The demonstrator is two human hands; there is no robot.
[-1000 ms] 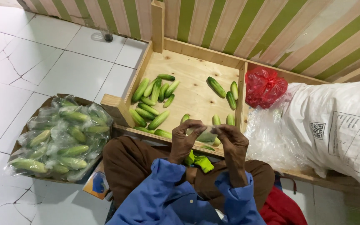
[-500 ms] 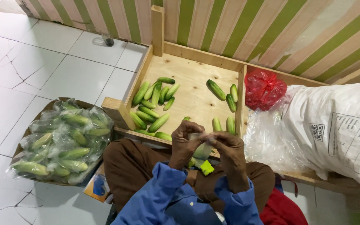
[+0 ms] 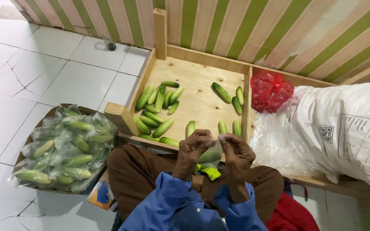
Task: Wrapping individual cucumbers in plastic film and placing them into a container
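The fingers (image 3: 208, 139) of both hands pinch the top of a thin clear bag (image 3: 213, 150) held up between them; the left hand (image 3: 194, 147) grips its left edge, the right hand (image 3: 236, 152) its right edge, fingers closed on the plastic; a cucumber (image 3: 210, 157) hangs inside the bag, just below the fingertips and above the lap. Under it, on brown trousers (image 3: 133, 171), lies something bright yellow-green (image 3: 210, 172); blue sleeves (image 3: 172, 205) cover both forearms.

Just beyond the hands stands a shallow wooden tray (image 3: 195, 96); loose cucumbers (image 3: 155, 107) lie in a cluster at its left side, a few more (image 3: 230, 96) toward its right wall, three at the near edge. Right of the tray sit a knotted red bag (image 3: 270, 90), crumpled clear plastic (image 3: 275, 147) and a big white sack (image 3: 347, 128). To the left, on the white tiled floor (image 3: 31, 72), a box (image 3: 108, 115) holds bagged cucumbers (image 3: 63, 147). A wall of green and cream stripes (image 3: 236, 25) runs behind.
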